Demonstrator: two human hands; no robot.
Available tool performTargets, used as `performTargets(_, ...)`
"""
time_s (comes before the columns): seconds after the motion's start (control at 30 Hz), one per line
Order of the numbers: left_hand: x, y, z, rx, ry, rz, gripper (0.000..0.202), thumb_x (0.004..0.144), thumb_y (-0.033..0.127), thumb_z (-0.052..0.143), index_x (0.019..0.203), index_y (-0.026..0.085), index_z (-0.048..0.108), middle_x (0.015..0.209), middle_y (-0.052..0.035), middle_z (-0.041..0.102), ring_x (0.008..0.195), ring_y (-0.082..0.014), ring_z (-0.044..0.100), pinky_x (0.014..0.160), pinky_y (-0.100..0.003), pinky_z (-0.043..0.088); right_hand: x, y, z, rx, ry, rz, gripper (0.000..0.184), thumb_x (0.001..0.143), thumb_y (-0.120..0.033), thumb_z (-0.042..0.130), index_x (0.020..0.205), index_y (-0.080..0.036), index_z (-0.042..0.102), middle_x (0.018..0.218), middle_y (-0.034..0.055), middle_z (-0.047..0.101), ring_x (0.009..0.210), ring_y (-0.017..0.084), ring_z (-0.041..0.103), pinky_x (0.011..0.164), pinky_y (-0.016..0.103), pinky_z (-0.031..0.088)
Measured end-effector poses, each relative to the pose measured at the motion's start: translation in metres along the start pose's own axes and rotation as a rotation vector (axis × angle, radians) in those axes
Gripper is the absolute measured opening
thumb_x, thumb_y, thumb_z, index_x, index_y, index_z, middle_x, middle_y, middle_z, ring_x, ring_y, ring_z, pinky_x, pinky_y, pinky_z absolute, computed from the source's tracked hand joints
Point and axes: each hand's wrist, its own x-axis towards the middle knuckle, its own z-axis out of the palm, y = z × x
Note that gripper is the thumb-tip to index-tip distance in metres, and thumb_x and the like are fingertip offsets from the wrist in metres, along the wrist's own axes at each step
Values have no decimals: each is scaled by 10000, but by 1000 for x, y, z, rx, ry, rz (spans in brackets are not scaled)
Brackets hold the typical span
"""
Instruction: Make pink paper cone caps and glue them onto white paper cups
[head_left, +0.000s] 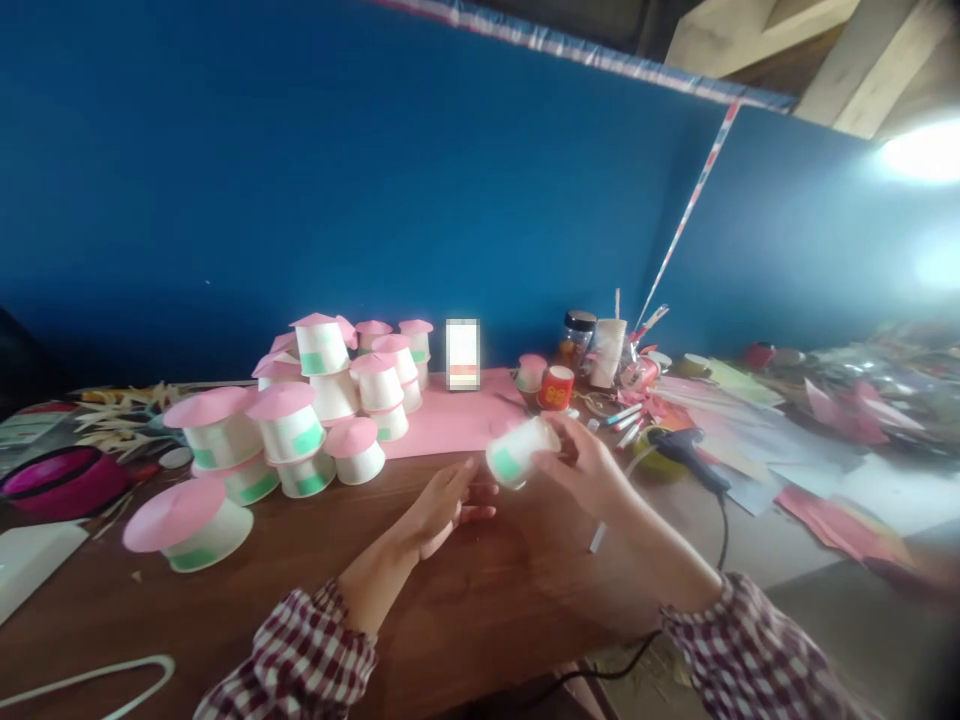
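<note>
Held cup (513, 452) blurred; left sleeve (304, 650) cut by bottom edge

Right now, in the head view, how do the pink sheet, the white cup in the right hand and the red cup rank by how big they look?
Largest to smallest:
1. Pink sheet, though partly covered
2. White cup, partly hidden by the right hand
3. Red cup
</note>
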Motion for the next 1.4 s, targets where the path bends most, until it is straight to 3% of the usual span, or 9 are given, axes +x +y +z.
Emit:
performTargets(0.1,-1,6,-1,-264,-23,-92,392,859,485,532,1037,155,645,1002,-79,648,905,-164,604,693,-254,541,-11,-8,21,15,-39,-36,513,781,-345,646,1254,-206,503,1140,93,634,949,226,638,757,334,549)
performTargets(0.3,3,4,-8,-386,53,-114,336,825,433,609,982,139,657,887,-56,653,784,-140,609,628,-229,529,-15,-6,32,-28,-14,-32,486,782,-319,645,1233,-216,495,1145,92,628,951,234,634,794,350,531)
performTargets(0.5,3,1,-8,-363,13,-81,360,817,431,624,1020,134,649,880,-61,661,764,-130,609,647,-220,503,-18,-3,33,0,-39,3,452,771,-309,655,1187,-216,505,1098,75,635,894,213,641,736,318,537)
performTargets(0.7,6,2,-8,-394,172,-67,306,775,399,675,869,110,636,684,-13,604,579,-89,541,481,-180,405,-15,4,7,127,19,64,413,790,-389,629,1141,-205,516,1054,77,657,880,207,651,719,316,542)
performTargets(0.83,8,1,-9,-419,194,-61,296,783,388,667,844,103,619,689,-32,620,589,-105,561,479,-189,408,-2,20,-34,-66,145,90,497,785,-429,620,1206,-190,505,1106,110,646,908,234,647,763,353,525)
performTargets(0.97,8,2,-10,-448,186,-64,257,798,353,658,865,109,614,742,-46,647,643,-124,598,509,-200,448,14,44,-58,-498,132,133,599,758,-400,618,1280,-142,476,1165,150,609,898,267,636,793,403,493)
performTargets(1.1,7,4,-11,-476,178,-65,184,815,295,646,870,123,609,774,-38,657,663,-123,611,547,-210,495,20,64,-58,-752,30,190,640,800,-352,551,1374,-127,375,1293,188,510,1035,309,584,843,413,460)
performTargets(1.23,8,5,-12,-498,179,-58,140,827,255,632,850,119,603,761,-31,651,652,-119,608,555,-215,518,21,67,-55,-782,-44,231,716,791,-371,583,1411,-136,314,1329,201,480,1149,344,518,894,436,438)
performTargets(1.4,8,3,-13,-490,183,-44,144,829,265,631,825,126,594,747,-24,640,667,-114,598,587,-219,527,9,38,-35,-779,142,87,713,770,-432,618,1383,-176,361,1369,174,435,1206,364,459,951,502,404)
